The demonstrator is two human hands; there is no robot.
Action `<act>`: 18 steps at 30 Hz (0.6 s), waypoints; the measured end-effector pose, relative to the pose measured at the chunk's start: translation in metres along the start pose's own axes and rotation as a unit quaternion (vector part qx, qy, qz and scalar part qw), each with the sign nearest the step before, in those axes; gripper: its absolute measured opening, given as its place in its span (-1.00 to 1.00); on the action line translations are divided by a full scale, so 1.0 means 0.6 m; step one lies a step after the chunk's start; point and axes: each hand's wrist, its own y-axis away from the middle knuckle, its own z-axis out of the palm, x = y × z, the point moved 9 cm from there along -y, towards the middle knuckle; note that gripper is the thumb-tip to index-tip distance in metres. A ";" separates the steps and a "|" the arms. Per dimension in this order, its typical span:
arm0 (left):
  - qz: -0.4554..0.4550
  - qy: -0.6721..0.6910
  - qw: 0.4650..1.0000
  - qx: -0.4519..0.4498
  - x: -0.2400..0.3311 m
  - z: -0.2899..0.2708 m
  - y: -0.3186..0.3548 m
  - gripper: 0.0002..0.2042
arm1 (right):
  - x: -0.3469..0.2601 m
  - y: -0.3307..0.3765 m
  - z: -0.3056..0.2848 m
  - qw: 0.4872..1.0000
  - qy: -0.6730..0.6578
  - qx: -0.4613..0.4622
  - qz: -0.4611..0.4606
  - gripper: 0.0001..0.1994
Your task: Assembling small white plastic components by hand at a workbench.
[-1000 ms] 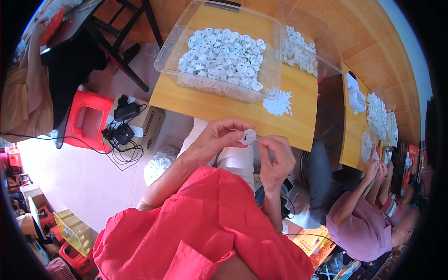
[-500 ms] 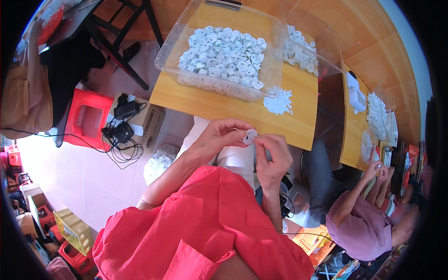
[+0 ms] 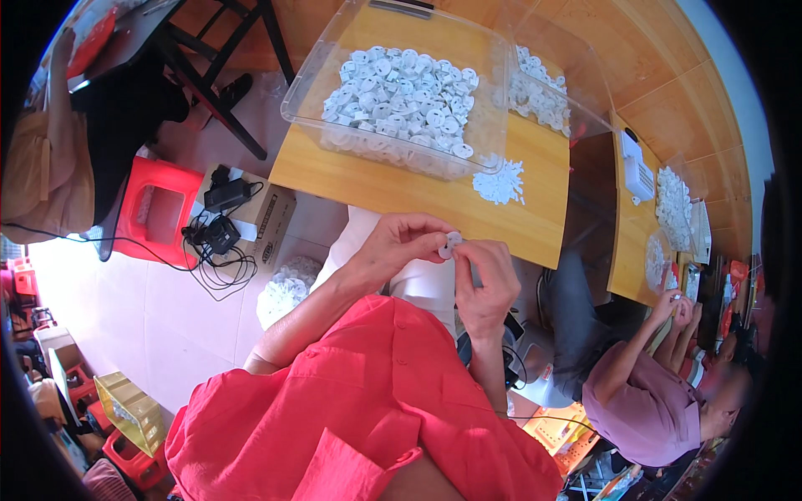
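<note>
Between my two hands, just off the table's near edge, is a small round white plastic part point(image 3: 449, 245) with dark openings in it. My left hand point(image 3: 408, 241) pinches its left side between thumb and fingers. The fingertips of my right hand point(image 3: 484, 275) are pinched together at its right edge; whether they hold a separate small piece is too small to tell. Beyond my hands, a clear plastic bin point(image 3: 311, 125) on the wooden table point(image 3: 334, 179) holds a heap of similar white parts point(image 3: 401, 96). Small white slivers point(image 3: 499, 182) lie piled by the bin's near right corner.
A second clear bin with white parts point(image 3: 539, 92) stands behind right. At left are a red stool point(image 3: 159, 213) and a cardboard box point(image 3: 271, 221) carrying black adapters and cables. A bag of white pieces point(image 3: 284, 296) sits on the floor. A co-worker point(image 3: 643, 401) works at right.
My right fingers have shifted slightly left over the round part, covering more of its edge. The part has turned a little; my left hand stays nearly still.
</note>
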 end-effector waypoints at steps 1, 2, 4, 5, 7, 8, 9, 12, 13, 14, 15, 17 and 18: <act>0.001 0.012 1.000 -0.003 0.002 0.002 0.000 -0.79 | 0.007 0.000 -0.003 0.999 -0.020 0.004 0.028 -0.83; 0.001 0.024 1.000 -0.006 0.004 0.003 0.000 -0.79 | 0.014 0.000 -0.005 0.998 -0.041 0.007 0.056 -0.84; 0.002 0.030 1.000 -0.006 0.003 0.005 0.000 -0.79 | 0.013 -0.001 -0.010 0.997 -0.043 0.012 0.066 -0.85; 0.003 0.036 0.999 -0.006 0.002 0.006 0.000 -0.79 | 0.016 -0.001 -0.013 0.996 -0.046 0.016 0.075 -0.86; 0.000 0.036 0.999 -0.001 0.000 0.004 -0.001 -0.79 | 0.017 0.002 -0.012 0.997 -0.046 0.007 0.068 -0.87; -0.004 0.036 0.999 0.003 -0.002 0.002 -0.001 -0.79 | 0.016 0.003 -0.009 0.997 -0.046 -0.003 0.061 -0.88; -0.004 0.036 0.999 0.003 -0.001 0.003 -0.001 -0.79 | 0.017 0.004 -0.009 0.997 -0.046 -0.002 0.061 -0.88; -0.008 0.036 0.999 0.004 -0.001 0.003 0.001 -0.79 | 0.018 0.006 -0.004 0.998 -0.035 -0.013 0.060 -0.90; -0.007 0.037 0.999 0.002 -0.001 0.004 0.001 -0.79 | 0.015 0.006 -0.002 0.998 -0.020 -0.021 0.048 -0.91; -0.006 0.039 0.999 0.000 -0.001 0.005 0.002 -0.79 | 0.012 0.006 0.000 0.999 -0.004 -0.029 0.036 -0.92; -0.007 0.039 0.999 0.000 -0.001 0.006 0.002 -0.79 | 0.013 0.007 0.002 0.999 -0.004 -0.029 0.036 -0.92; -0.005 0.032 0.999 -0.001 -0.001 0.006 0.002 -0.79 | 0.012 0.009 0.005 0.999 -0.003 -0.029 0.029 -0.93; -0.005 0.033 0.999 0.000 -0.003 0.006 0.002 -0.79 | 0.013 0.010 0.006 0.999 -0.003 -0.029 0.029 -0.93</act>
